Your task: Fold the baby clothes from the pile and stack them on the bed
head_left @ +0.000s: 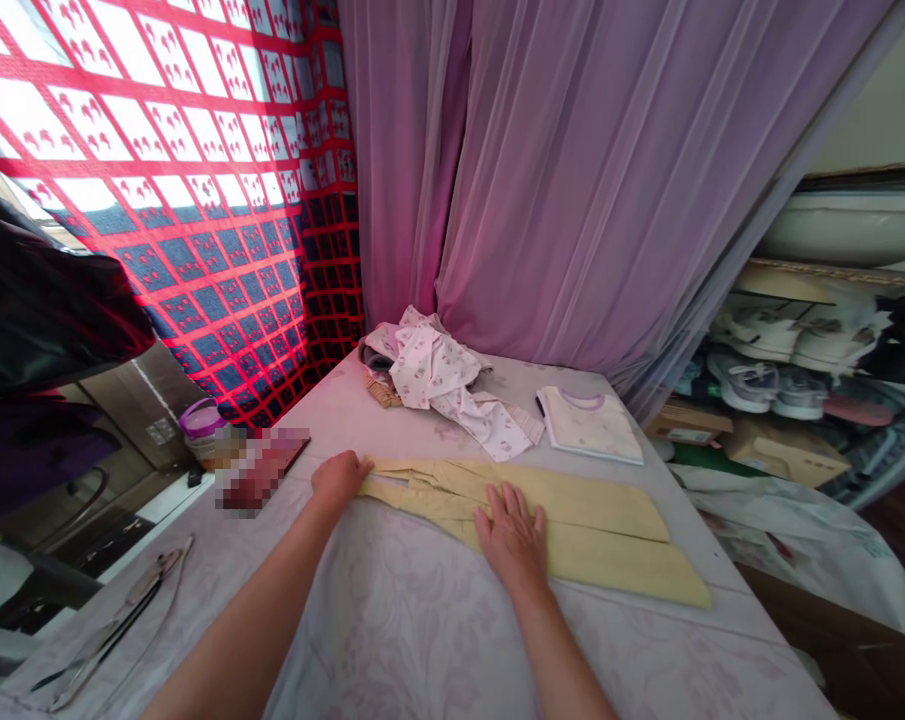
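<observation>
A pair of pale yellow pants (602,505) lies stretched out across the bed, its two legs side by side toward the right. My left hand (339,477) is closed on the narrow left end of the pants. Flat on the middle of the pants rests my right hand (513,535), fingers spread. Behind them is a crumpled heap of white printed clothes (441,370). Beyond the legs sits a folded cream shirt (591,420) with a lilac neckline.
Pale floral bedding (422,620) covers the surface. At left lie eyeglasses and a cord (133,600), and a blurred reddish item (261,480). A purple-lidded tub (203,420) stands beyond the edge. Lilac curtains (572,180) hang behind; a shoe rack (767,350) stands right.
</observation>
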{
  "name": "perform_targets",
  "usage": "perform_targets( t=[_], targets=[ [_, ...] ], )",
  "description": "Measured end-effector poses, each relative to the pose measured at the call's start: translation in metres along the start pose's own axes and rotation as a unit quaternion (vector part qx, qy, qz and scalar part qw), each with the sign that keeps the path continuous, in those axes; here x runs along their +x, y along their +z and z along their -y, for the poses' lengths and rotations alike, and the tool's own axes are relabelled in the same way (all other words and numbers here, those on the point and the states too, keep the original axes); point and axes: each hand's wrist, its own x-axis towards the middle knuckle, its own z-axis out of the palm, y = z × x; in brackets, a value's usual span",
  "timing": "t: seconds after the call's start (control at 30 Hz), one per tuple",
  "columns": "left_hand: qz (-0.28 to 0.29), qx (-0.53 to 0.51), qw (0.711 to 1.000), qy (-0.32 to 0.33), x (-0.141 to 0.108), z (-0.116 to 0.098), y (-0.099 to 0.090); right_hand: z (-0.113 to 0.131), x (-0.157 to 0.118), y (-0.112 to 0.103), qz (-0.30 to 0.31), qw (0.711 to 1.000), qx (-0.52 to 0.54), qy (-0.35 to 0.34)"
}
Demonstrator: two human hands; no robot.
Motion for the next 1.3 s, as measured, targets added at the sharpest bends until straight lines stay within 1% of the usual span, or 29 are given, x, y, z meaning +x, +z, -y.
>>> perform_targets(
  t=[0.07, 0.17, 0.23, 0.3, 0.37, 0.43, 0.47, 0.5, 0.53, 0.57, 0.63, 0.67, 0.73, 0.83, 0.93, 1.03, 1.2, 1.3],
  targets=[
    [0.007, -0.017, 1.000, 0.013, 0.003, 0.003, -0.003, 0.000, 0.001, 0.001, 0.001, 1.000, 0.002, 0.003],
    [-0.001, -0.042, 0.998, 0.036, 0.006, 0.004, -0.011, 0.002, 0.001, -0.002, 0.006, 1.000, 0.005, 0.009],
    [-0.012, -0.053, 0.997, 0.054, 0.006, -0.001, -0.017, 0.003, 0.000, -0.004, 0.006, 1.000, 0.006, 0.012],
    [-0.021, -0.091, 0.993, 0.074, 0.005, -0.011, -0.024, 0.004, 0.000, -0.004, 0.000, 1.000, 0.007, 0.015],
    [-0.013, -0.185, 0.978, 0.095, 0.002, -0.026, -0.030, 0.004, -0.001, -0.002, -0.016, 1.000, 0.016, 0.012],
    [0.022, -0.304, 0.946, 0.110, -0.003, -0.044, -0.034, 0.001, 0.000, 0.003, -0.048, 0.998, 0.039, 0.008],
    [0.040, -0.345, 0.930, 0.117, -0.006, -0.054, -0.036, -0.002, 0.000, 0.007, -0.070, 0.996, 0.057, 0.005],
    [0.050, -0.365, 0.921, 0.126, -0.008, -0.064, -0.036, -0.005, 0.001, 0.011, -0.097, 0.992, 0.081, 0.002],
    [0.049, -0.361, 0.921, 0.140, -0.011, -0.075, -0.036, -0.009, 0.002, 0.015, -0.128, 0.986, 0.109, 0.001],
    [0.040, -0.336, 0.928, 0.156, -0.014, -0.085, -0.035, -0.013, 0.003, 0.019, -0.160, 0.977, 0.139, 0.003],
    [0.020, -0.236, 0.953, 0.191, -0.022, -0.104, -0.029, -0.021, 0.004, 0.026, -0.216, 0.957, 0.195, 0.018],
    [0.016, -0.180, 0.962, 0.205, -0.026, -0.113, -0.024, -0.024, 0.004, 0.028, -0.234, 0.947, 0.217, 0.027],
    [0.018, -0.099, 0.969, 0.225, -0.034, -0.127, -0.012, -0.027, 0.004, 0.030, -0.247, 0.937, 0.245, 0.041],
    [0.030, -0.063, 0.968, 0.240, -0.045, -0.139, 0.009, -0.026, 0.002, 0.028, -0.231, 0.938, 0.255, 0.046],
    [0.041, -0.045, 0.968, 0.243, -0.049, -0.144, 0.024, -0.023, 0.001, 0.025, -0.212, 0.945, 0.243, 0.052],
    [0.050, -0.039, 0.969, 0.239, -0.048, -0.145, 0.031, -0.025, 0.001, 0.025, -0.202, 0.950, 0.231, 0.051],
    [0.066, -0.049, 0.964, 0.251, -0.051, -0.143, 0.032, -0.034, 0.002, 0.030, -0.174, 0.961, 0.211, 0.025],
    [0.063, -0.083, 0.955, 0.278, -0.055, -0.133, 0.027, -0.033, 0.001, 0.027, -0.174, 0.963, 0.203, 0.023]
  ],
)
